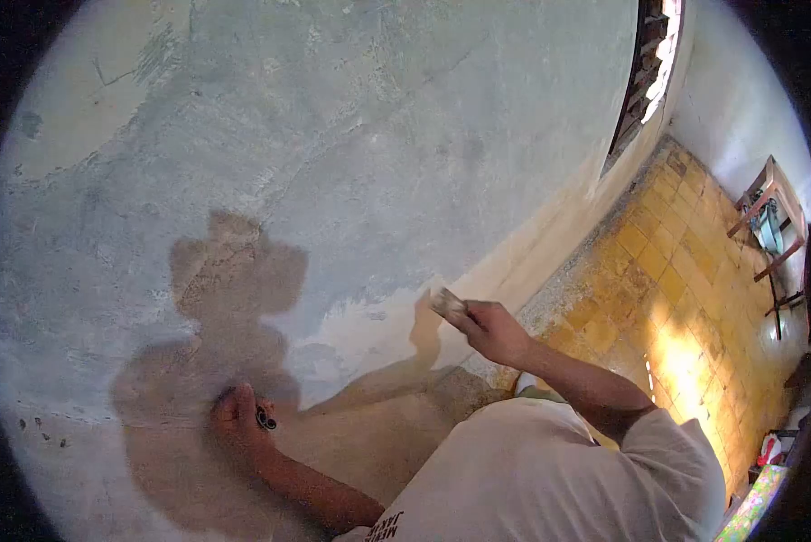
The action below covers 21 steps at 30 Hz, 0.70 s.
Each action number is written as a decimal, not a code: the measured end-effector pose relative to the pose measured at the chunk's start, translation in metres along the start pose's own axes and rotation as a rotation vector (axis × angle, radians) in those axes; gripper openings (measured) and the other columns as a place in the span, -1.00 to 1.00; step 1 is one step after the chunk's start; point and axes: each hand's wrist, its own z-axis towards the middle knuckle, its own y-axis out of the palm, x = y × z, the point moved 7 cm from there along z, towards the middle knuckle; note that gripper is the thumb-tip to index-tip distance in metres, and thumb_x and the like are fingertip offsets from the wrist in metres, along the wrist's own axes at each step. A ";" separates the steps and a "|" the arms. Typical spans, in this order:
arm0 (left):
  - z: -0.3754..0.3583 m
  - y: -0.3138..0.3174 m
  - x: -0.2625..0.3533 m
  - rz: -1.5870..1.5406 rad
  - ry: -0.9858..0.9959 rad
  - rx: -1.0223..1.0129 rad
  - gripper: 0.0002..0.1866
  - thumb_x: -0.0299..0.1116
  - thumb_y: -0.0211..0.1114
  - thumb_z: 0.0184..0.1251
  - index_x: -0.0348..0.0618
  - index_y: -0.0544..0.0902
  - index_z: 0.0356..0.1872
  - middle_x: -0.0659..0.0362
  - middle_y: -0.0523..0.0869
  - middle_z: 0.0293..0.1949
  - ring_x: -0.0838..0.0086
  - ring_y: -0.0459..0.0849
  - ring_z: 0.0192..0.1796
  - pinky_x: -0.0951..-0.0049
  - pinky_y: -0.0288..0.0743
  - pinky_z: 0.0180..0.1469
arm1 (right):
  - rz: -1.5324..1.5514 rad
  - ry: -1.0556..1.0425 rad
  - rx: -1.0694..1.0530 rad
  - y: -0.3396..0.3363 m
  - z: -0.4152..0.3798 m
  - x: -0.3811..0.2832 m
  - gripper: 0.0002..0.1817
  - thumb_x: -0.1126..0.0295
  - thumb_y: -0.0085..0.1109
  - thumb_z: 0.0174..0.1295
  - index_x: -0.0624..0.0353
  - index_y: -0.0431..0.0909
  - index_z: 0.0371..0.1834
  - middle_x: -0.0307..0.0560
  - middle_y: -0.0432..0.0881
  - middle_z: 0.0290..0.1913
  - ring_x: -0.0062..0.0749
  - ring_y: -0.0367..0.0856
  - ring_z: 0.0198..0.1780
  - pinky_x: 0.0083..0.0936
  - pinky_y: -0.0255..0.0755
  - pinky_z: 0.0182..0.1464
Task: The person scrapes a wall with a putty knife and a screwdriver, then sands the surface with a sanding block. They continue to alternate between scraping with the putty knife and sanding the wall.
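My right hand [496,332] is closed around a paintbrush [448,305], its pale end held up close to the wall [333,163]. The brush and hand cast a thin shadow on a whitish patch beside them. Lower left, my left hand [241,423] is curled with its fingers closed, right by the wall surface. A small dark object with rounded ends [265,417] shows at its palm side; I cannot tell what it is. The wall is mostly blue-grey and patchy, with a beige band along its lower part.
Yellow floor tiles [636,239] run along the wall's foot, with a bright sunlit spot. A wooden stool [778,212] with a light blue item stands at the far right. A window opening [645,77] is at the upper right. Floral cloth [753,506] lies at the lower right.
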 end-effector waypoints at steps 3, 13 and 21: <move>0.002 0.004 0.011 0.058 0.156 -0.133 -0.56 -0.17 0.25 0.24 -0.20 0.44 -0.75 0.24 0.44 -0.78 0.59 0.36 -0.75 0.53 0.22 -0.67 | -0.119 -0.219 0.073 0.005 0.021 -0.045 -0.60 0.14 -0.07 0.38 0.30 0.38 -0.44 -0.14 0.32 -0.70 -0.55 0.31 -0.56 -0.46 0.30 -0.49; 0.001 -0.001 -0.002 -0.030 0.052 -0.040 -0.62 -0.23 0.31 0.20 -0.04 0.33 -0.69 0.28 0.38 -0.76 0.60 0.31 -0.77 0.55 0.17 -0.74 | -0.105 -0.069 0.048 -0.006 -0.007 -0.005 -0.58 0.12 -0.05 0.36 0.32 0.41 -0.42 -0.03 0.41 -0.64 -0.45 0.36 -0.54 -0.37 0.35 -0.43; 0.005 -0.003 -0.007 -0.046 0.077 -0.083 -0.59 -0.17 0.26 0.22 -0.17 0.46 -0.74 0.22 0.47 -0.77 0.61 0.35 -0.76 0.55 0.23 -0.65 | -0.017 -0.068 -0.022 0.012 0.008 -0.050 -0.60 0.13 -0.04 0.36 0.33 0.42 -0.40 0.01 0.40 -0.65 -0.40 0.37 -0.57 -0.37 0.35 -0.44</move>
